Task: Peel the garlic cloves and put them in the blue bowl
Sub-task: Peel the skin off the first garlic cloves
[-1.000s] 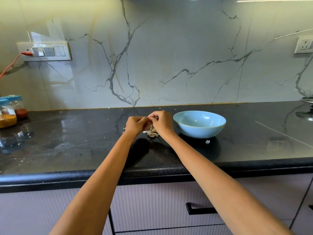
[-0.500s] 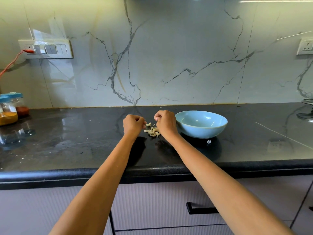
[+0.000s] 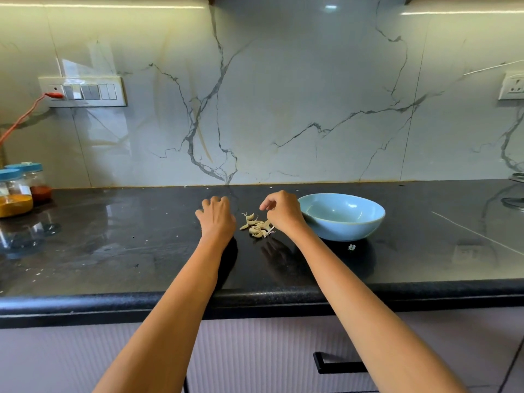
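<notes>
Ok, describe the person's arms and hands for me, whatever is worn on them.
Both forearms are bare all the way to the bottom edge of the view, with no sleeves showing. The left hand and right hand wear no gloves, and no rings, watch or bracelet are visible.

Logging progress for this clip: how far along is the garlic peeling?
Done: nothing visible; the blue bowl looks empty. In hand: neither the left hand nor the right hand visibly holds anything. Left: the garlic cloves lie piled on the counter between the hands.
</notes>
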